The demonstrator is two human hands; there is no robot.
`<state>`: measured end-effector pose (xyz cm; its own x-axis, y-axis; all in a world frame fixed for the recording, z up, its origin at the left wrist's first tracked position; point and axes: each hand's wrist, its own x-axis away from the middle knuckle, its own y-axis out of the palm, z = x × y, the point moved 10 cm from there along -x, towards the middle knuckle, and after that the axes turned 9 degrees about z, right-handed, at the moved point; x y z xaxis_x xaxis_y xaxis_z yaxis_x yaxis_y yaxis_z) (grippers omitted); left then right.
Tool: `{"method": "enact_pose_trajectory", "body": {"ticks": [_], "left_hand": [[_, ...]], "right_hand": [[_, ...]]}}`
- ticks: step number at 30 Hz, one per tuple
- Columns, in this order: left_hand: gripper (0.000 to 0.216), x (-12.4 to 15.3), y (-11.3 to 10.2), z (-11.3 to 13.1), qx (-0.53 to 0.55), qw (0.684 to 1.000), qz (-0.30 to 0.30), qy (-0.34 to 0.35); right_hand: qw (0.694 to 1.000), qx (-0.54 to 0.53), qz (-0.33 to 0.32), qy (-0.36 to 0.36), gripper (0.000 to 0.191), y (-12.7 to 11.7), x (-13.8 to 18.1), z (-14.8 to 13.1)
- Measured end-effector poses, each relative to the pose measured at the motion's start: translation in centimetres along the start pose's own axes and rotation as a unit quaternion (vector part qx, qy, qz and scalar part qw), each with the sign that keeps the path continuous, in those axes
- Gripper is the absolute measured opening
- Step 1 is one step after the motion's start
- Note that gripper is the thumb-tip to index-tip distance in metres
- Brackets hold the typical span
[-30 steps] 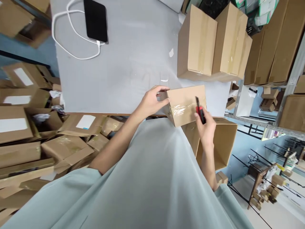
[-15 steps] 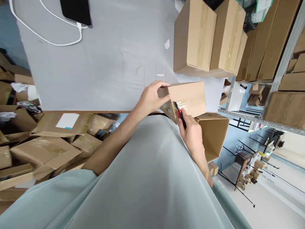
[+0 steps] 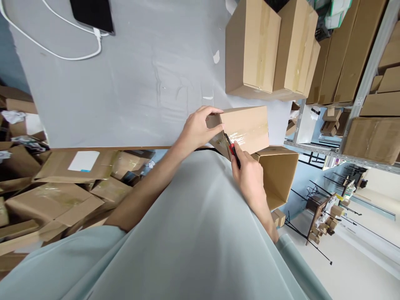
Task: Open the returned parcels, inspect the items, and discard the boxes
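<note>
A small cardboard box rests tilted at the table's front edge, against my shirt. Shiny clear tape runs over its side. My left hand grips the box's left end, thumb on the near face and fingers over the top. In my right hand is a black and red utility knife, held with its tip at the box's left edge, just below my left thumb. The blade's tip is too small to make out clearly.
Taped cardboard boxes stand at the back right of the grey table. A phone with a white cable lies back left. An open carton is below right; flattened cartons pile at lower left. A metal shelf stands right.
My right hand has moved slightly left, bringing the utility knife's tip from the box's side to its left edge. The left hand keeps its hold. The view has shifted a little.
</note>
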<state>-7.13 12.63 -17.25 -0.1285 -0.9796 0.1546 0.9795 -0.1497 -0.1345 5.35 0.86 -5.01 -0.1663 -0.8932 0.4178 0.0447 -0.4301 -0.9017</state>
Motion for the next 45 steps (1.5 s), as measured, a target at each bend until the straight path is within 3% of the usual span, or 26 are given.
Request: {"method": "enact_pose_trajectory", "body": {"ticks": [8, 14, 16, 19, 22, 24, 28, 31, 33, 36, 39, 42, 45], "left_hand": [[0.038, 0.6, -0.5, 0.8, -0.027, 0.999, 0.040, -0.007], [0.036, 1.7, -0.6, 1.2, -0.013, 0.997, 0.077, -0.019], [0.038, 1.8, -0.5, 1.0, -0.004, 0.997, 0.072, -0.023], [0.040, 1.8, -0.4, 0.9, 0.003, 0.998, 0.064, -0.023], [0.042, 1.4, -0.3, 1.1, 0.005, 0.998, 0.067, -0.020], [0.044, 0.8, 0.0, 1.0, 0.000, 0.998, 0.064, -0.016], [0.047, -0.7, -0.4, 0.4, -0.026, 0.998, 0.053, -0.004], [0.041, -1.6, -2.1, 0.8, -0.100, 0.993, 0.068, 0.005], [0.036, -2.1, -2.7, 2.6, -0.172, 0.981, 0.088, 0.027], [0.037, -2.8, 0.3, 6.9, -0.221, 0.970, 0.068, 0.079], [0.042, -4.1, 7.4, 9.5, -0.206, 0.971, -0.047, 0.114], [0.043, -6.0, 12.6, 9.2, -0.212, 0.965, -0.111, 0.104], [0.042, -7.8, 13.8, 7.7, -0.222, 0.966, -0.103, 0.083]], "right_hand": [[0.989, 0.123, -0.081, 0.033, 0.072, 0.9, 0.3, -1.5], [0.984, 0.090, -0.150, 0.044, 0.061, 1.0, 4.8, 1.2], [0.992, 0.020, -0.117, 0.047, 0.056, -0.1, 5.5, 3.0], [0.987, -0.118, 0.028, 0.106, 0.051, -2.3, 3.9, 8.4], [0.933, -0.200, 0.197, 0.222, 0.052, -2.1, 0.5, 16.1], [0.899, -0.278, 0.235, 0.246, 0.050, 0.5, -2.4, 19.0], [0.839, -0.426, 0.211, 0.266, 0.053, 6.1, -5.2, 19.5], [0.805, -0.499, 0.202, 0.249, 0.053, 7.8, -4.7, 17.3], [0.791, -0.537, 0.185, 0.228, 0.052, 8.2, -4.5, 15.8], [0.793, -0.548, 0.165, 0.211, 0.050, 8.6, -4.9, 15.0], [0.828, -0.505, 0.148, 0.194, 0.050, 8.6, -5.5, 15.2], [0.868, -0.444, 0.136, 0.175, 0.048, 7.8, -5.3, 15.5], [0.899, -0.390, 0.137, 0.147, 0.046, 5.8, -4.6, 15.7]]}}
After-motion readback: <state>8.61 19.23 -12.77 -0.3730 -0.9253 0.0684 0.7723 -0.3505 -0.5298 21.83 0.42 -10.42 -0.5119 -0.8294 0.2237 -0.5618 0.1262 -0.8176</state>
